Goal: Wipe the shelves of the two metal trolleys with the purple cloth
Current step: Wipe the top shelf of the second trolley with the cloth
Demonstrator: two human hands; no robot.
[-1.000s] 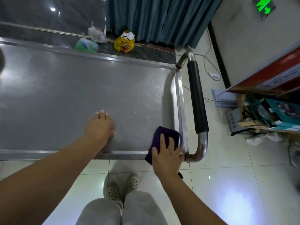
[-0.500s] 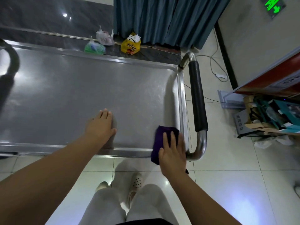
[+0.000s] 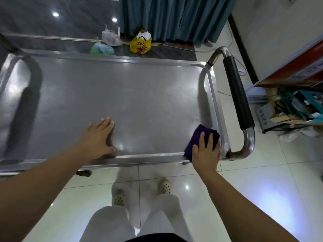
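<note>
From the head view, a brushed stainless-steel trolley shelf (image 3: 122, 102) with a raised rim stands on glossy pale floor tiles (image 3: 262, 189), with pleated teal curtains (image 3: 171, 16) and a crinkled yellow bag (image 3: 140, 44) beyond it. The right hand (image 3: 206, 152) presses a folded purple cloth (image 3: 199, 135) into the shelf's near right corner, fingers straight and slightly apart, beside the tubular handle (image 3: 237, 91) with its black sleeve. The left hand (image 3: 97, 138) lies flat on bare metal, fingers straight and close together.
</note>
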